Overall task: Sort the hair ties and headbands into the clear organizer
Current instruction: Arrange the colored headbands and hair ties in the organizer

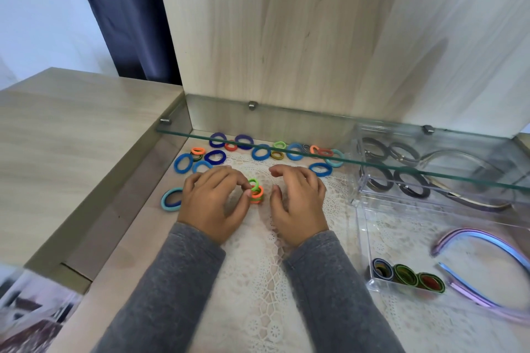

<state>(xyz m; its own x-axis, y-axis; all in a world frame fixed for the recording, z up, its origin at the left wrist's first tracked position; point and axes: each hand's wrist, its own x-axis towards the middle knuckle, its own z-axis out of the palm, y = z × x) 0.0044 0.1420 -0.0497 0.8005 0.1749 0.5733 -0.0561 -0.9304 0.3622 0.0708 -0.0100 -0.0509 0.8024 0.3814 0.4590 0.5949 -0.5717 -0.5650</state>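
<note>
My left hand point(213, 199) pinches a small stack of green and orange hair ties point(255, 192) between thumb and fingertips, just above the lace mat. My right hand point(298, 200) hovers beside the stack with fingers loosely curled, holding nothing. Several loose hair ties point(262, 151) in blue, purple, orange and green lie scattered behind my hands. The clear organizer point(364, 226) stands to the right. Its back compartments hold black hair ties point(411, 182), and the front one holds three dark rolled ties point(407, 275). A pastel headband point(484, 238) lies in the large compartment.
A glass shelf point(315, 156) spans the niche above the far ties and the organizer's back. A wooden panel point(286, 37) closes the back, and a raised wooden counter point(71, 129) borders the left. A light blue tie point(171, 199) lies left of my left hand.
</note>
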